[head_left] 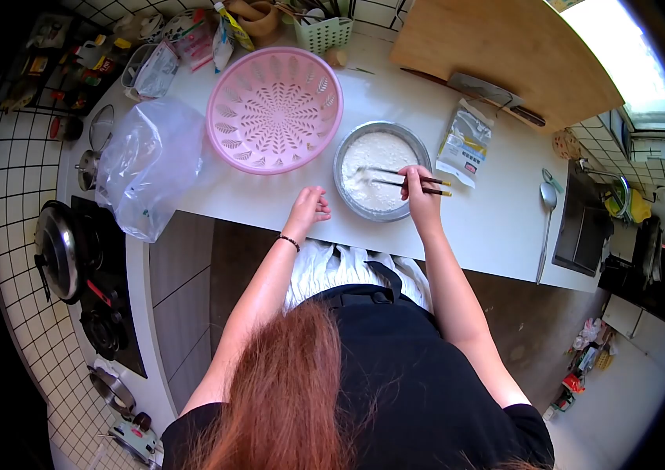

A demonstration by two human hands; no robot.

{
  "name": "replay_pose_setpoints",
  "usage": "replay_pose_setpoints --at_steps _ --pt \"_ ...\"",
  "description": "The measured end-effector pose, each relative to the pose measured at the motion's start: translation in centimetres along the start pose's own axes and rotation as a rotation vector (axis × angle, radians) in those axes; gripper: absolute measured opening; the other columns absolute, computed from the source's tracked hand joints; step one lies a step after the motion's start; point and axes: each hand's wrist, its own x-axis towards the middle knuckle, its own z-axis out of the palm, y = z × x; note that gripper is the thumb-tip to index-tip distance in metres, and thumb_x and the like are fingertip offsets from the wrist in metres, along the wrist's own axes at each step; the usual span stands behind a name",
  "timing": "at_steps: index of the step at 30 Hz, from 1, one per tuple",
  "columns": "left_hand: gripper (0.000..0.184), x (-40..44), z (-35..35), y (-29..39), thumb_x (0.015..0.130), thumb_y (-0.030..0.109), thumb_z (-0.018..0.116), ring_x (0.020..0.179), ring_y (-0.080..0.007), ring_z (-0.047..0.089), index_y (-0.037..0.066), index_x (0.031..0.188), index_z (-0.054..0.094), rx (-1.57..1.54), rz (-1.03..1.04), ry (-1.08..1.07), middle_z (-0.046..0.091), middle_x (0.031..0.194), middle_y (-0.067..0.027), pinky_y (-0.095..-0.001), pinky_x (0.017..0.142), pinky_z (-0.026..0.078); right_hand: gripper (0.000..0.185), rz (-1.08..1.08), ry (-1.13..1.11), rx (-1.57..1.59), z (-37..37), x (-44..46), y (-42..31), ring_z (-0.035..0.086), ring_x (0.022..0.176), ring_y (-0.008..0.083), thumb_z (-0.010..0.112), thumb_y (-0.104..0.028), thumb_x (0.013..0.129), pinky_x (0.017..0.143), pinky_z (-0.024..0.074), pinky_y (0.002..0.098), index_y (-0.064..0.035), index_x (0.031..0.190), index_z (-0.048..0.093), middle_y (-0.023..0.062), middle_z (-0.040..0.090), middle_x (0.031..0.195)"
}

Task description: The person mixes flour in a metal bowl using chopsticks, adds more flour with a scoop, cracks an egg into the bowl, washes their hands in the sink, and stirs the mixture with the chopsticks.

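A metal bowl (341,186) of white flour-like powder (383,153), lumpy in places, stands on the white counter in front of me. My right hand (420,192) grips a pair of dark chopsticks (436,186) with gold-coloured ends, and their tips reach into the powder, slightly blurred. Left of the bowl, my left hand (310,210) hovers by the counter's front edge, apart from the bowl. Its fingers are loosely bent with nothing in them. Behind and left sits a pink colander (277,110). To the bowl's right lies a grey-and-white packet (465,145).
A clear plastic bag (148,164) overhangs the counter's left front edge. A long metal spoon (546,219) lies near the sink (579,227). A wooden board (504,55) and a cleaver (489,90) are at the back right. The stove with a lidded pan (62,251) is far left.
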Motion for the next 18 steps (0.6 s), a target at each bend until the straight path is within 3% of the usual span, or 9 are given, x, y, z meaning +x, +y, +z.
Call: replay_pose_setpoints --at_steps 4,8,12,16,18 --pt "0.034 0.1 0.2 0.0 0.093 0.033 0.045 0.072 -0.0151 0.055 0.002 0.105 0.047 0.006 -0.01 -0.003 0.051 0.083 -0.0063 -0.0308 0.066 0.053 0.026 -0.062 -0.049 -0.059 -1.0 0.2 3.7 0.053 0.059 0.0091 0.046 -0.02 0.095 0.055 0.0445 0.0221 0.0007 0.089 0.061 0.0027 0.053 0.067" --pt "0.033 -0.1 0.5 0.0 0.093 0.033 0.044 0.072 -0.0148 0.055 0.002 0.105 0.047 0.011 -0.005 -0.007 0.05 0.083 -0.0061 -0.0302 0.066 0.053 0.026 0.025 0.077 0.079 -1.5 0.1 3.3 0.055 0.064 0.0102 0.047 -0.02 0.094 0.059 0.0484 0.0233 0.0004 0.092 0.063 0.0035 0.055 0.074" --pt "0.032 -0.2 0.8 0.2 0.093 0.032 0.045 0.071 -0.0143 0.055 0.003 0.104 0.047 0.019 -0.017 -0.006 0.051 0.083 -0.0057 -0.0298 0.065 0.052 0.027 0.152 -0.073 0.119 -2.3 -0.2 2.1 0.056 0.066 0.0108 0.048 -0.022 0.094 0.061 0.0498 0.0236 -0.0001 0.097 0.063 0.0042 0.056 0.078" --pt "0.031 0.3 0.7 -0.4 0.093 0.032 0.045 0.071 -0.0141 0.055 0.003 0.103 0.047 0.007 -0.019 -0.015 0.051 0.082 -0.0054 -0.0294 0.064 0.052 0.028 0.072 0.162 0.191 -2.7 0.2 2.1 0.056 0.066 0.011 0.049 -0.024 0.093 0.062 0.0504 0.0238 0.0001 0.097 0.063 0.0046 0.057 0.08" --pt "0.03 0.4 0.7 -0.4 0.093 0.032 0.045 0.07 -0.014 0.055 0.003 0.103 0.047 0.006 -0.019 -0.017 0.051 0.082 -0.0053 -0.0292 0.064 0.052 0.028 0.163 0.033 0.181 -3.3 0.3 2.4 0.056 0.066 0.0105 0.048 -0.023 0.094 0.062 0.0504 0.0235 0.0003 0.099 0.062 0.0046 0.057 0.08"
